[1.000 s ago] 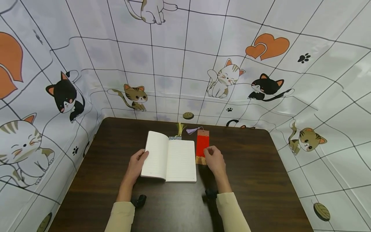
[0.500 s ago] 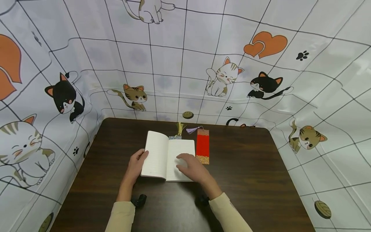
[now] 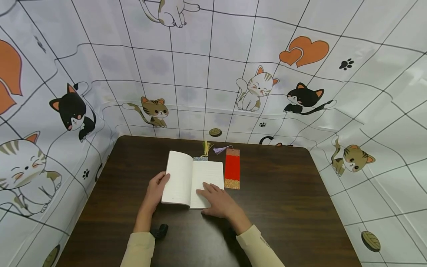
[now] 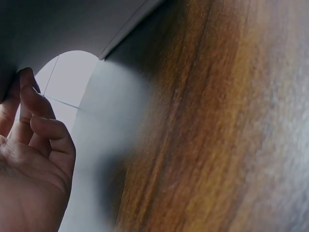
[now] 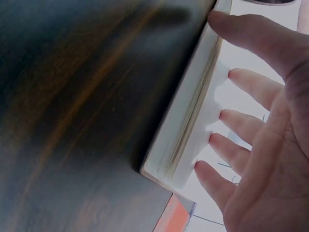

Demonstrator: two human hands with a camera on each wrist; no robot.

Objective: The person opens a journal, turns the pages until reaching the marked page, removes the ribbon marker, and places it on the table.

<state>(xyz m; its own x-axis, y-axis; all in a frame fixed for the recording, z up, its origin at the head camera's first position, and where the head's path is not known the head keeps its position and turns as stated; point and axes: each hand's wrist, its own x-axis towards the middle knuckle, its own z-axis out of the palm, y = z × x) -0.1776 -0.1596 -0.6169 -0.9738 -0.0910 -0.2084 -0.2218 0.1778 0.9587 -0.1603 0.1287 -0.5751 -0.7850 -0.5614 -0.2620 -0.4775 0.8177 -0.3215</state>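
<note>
Your left hand (image 3: pixel 155 189) grips an open notebook (image 3: pixel 185 180)
Your right hand (image 3: pixel 219 202), fingers spread, touches the right page (image 3: pixel 211 171); a tasselled bookmark (image 3: pixel 201 158) peeks out at the top

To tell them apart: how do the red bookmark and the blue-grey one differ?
The red bookmark lies in full view beside the notebook; the blue-grey bookmark shows only one end past the notebook's far edge. The red bookmark has a purple tassel; the blue-grey bookmark has a yellow tassel. Both tassels are at the far end.
</note>
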